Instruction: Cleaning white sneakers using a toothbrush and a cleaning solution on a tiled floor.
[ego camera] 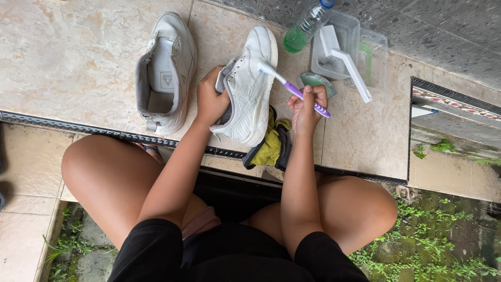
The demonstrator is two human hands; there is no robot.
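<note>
White sneaker [248, 89], scuffed grey, tilted on its side, gripped at the collar, toe pointing away. Purple-and-white toothbrush [292, 89], pinched near the handle end, bristles touching the sneaker's side.

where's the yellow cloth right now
In the head view the yellow cloth lies bunched on the tiled step just right of centre, tucked under the white shoe held by the left hand, beside the right wrist.
</note>
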